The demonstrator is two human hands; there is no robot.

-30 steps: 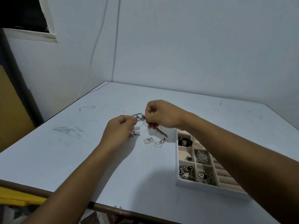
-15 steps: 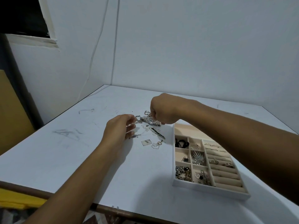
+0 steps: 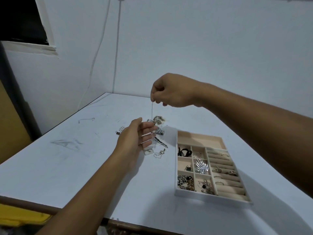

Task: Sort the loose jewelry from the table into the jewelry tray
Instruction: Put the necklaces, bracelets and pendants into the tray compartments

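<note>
Right hand [image 3: 172,90] pinching thin chain [image 3: 152,111], dangling it over jewelry pile [image 3: 158,121] at table [image 3: 67,167] middle; left hand [image 3: 133,139] hovering beside pile, fingers straight; tray [image 3: 176,167] sitting toward table's right edge

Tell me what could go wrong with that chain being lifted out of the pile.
1. The thin chain pinched by the right hand runs down into the tangled pile; pulling higher may snag it or drag other pieces up.
2. The left hand looks open beside the pile, not clearly pinning it, so pieces could scatter.
3. The fingertip pinch may slip before the chain reaches the jewelry tray.
</note>
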